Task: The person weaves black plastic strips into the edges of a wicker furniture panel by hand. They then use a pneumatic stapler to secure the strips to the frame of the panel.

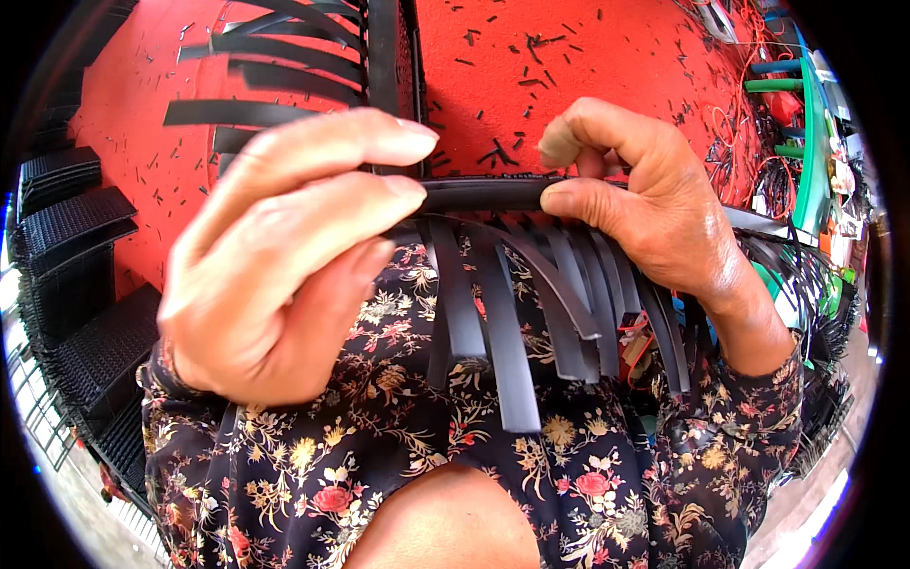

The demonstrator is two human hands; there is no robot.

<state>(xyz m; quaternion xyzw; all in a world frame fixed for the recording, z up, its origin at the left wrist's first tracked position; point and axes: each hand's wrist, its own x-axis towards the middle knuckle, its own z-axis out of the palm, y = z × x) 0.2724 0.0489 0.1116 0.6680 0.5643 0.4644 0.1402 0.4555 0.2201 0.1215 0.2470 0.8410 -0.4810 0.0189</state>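
A black frame wrapped in flat plastic strips lies before me, its near bar [488,195] running crosswise between my hands. My right hand [635,190] grips this bar at its right part, the thumb pressed on the near side and the fingers curled over behind. My left hand [275,256] is raised by the bar's left part, somewhat blurred, its fingers stretched out and the thumb apart. I see nothing between those fingers. Several loose black strips [512,351] hang from the bar toward my lap, one curving across the others.
More black strips [284,81] stick out leftward from the frame's side bar [384,66]. Short black offcuts [536,47] litter the red floor [607,57]. Stacked black woven pieces [71,218] stand at the left. Green framework [810,152] and tangled red cords [730,142] lie at the right.
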